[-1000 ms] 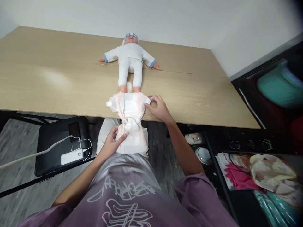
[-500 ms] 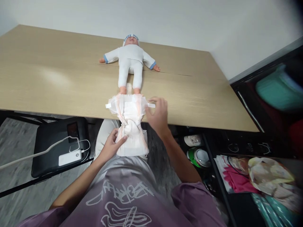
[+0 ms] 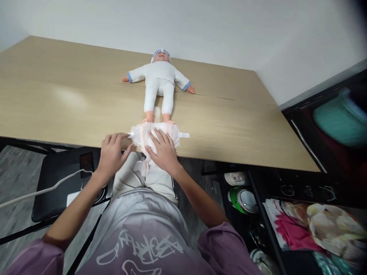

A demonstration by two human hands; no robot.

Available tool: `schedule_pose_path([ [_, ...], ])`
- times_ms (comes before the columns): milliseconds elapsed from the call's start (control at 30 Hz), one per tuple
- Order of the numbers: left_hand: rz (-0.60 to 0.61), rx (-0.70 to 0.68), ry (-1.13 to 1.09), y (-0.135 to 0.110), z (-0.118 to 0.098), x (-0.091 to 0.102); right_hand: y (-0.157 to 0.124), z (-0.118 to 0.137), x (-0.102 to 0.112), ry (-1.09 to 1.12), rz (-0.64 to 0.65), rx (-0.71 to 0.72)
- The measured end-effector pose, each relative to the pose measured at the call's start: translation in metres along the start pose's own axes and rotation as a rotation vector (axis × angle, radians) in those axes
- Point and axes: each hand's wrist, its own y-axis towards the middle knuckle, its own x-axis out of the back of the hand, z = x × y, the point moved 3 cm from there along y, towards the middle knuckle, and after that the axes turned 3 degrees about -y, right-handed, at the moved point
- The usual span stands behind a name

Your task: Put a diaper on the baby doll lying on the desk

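Note:
A white diaper (image 3: 137,135) with pale pink edging lies at the table's front edge, its lower part hanging over the edge above my lap. Its right tab (image 3: 185,135) sticks out flat on the table. My left hand (image 3: 113,152) has its curled fingertips at the diaper's left tab, gripping it. Across the middle of the diaper, my right hand (image 3: 164,151) rests palm down with fingers spread. Just beyond the diaper, a baby doll (image 3: 159,84) in a white outfit with blue cuffs lies on its back, arms out, its feet touching or nearly touching the diaper's far edge.
The wooden table (image 3: 229,126) reaches back to a white wall. At left below it, a black chair (image 3: 54,191) holds a white power bank (image 3: 73,198) and cable. On the right, a dark shelf (image 3: 268,225) carries cloths and bags, with a green-and-white container (image 3: 243,200) beside it.
My left hand has moved from the diaper's near end up to its left tab. My right hand has left the right tab and lies on the diaper's middle. The diaper's near end has dropped.

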Motion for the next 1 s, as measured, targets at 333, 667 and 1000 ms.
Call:
schedule_pose_path([
  [333, 0.075, -0.009, -0.181, 0.064, 0.026, -0.002, 0.000, 0.002, -0.002, 0.034, -0.030, -0.016],
  [667, 0.135, 0.166, -0.657, 0.070, 0.033, -0.001, -0.001, 0.004, -0.001, 0.028, -0.034, -0.023],
  [1000, 0.196, 0.251, -0.343, 0.060, 0.060, 0.021, -0.003, 0.005, -0.002, -0.057, -0.022, -0.030],
])
